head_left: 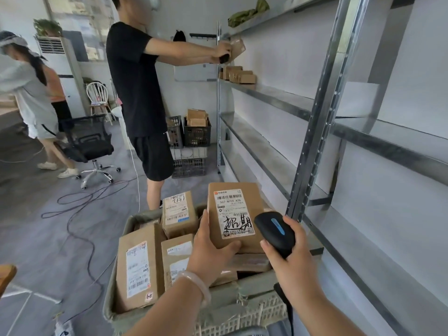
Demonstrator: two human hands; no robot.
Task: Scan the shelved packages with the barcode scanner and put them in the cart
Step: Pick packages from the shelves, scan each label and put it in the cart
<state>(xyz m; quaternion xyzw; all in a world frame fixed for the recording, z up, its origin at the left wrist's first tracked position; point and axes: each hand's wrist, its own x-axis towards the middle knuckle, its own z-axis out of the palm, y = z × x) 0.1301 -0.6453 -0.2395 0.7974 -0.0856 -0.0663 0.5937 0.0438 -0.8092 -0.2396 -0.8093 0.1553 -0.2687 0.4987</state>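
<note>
**Position.** The package [232, 214] is held upright directly above the cart [242, 309], with its printed label [234, 212] facing the wearer. The scanner [274, 231] is just beside the package, above the cart's right side. The shelf [315, 107] stands to the right of the cart, and its near bays show no packages.

**Hands.** The left hand [213, 248] grips the package at its lower left corner, with the thumb across the bottom of the front face and the fingers up the left edge. The right hand [291, 258] is wrapped round the scanner's handle, with the scanner's head close to the label.

**Handling.**
- The package is a plain cardboard box with flat faces and square corners, so it is probably stiff.
- One hand carries it by a corner, which suggests it is light.
- The cardboard surface should give a dry, sure hold.
- Grip the edges or the back, and keep the thumb clear of the barcodes near the top of the label.

**Stowing.** The cart already holds several boxes [138, 270] standing on end. The least crowded spot appears to be on its right side, directly under the held package.
</note>
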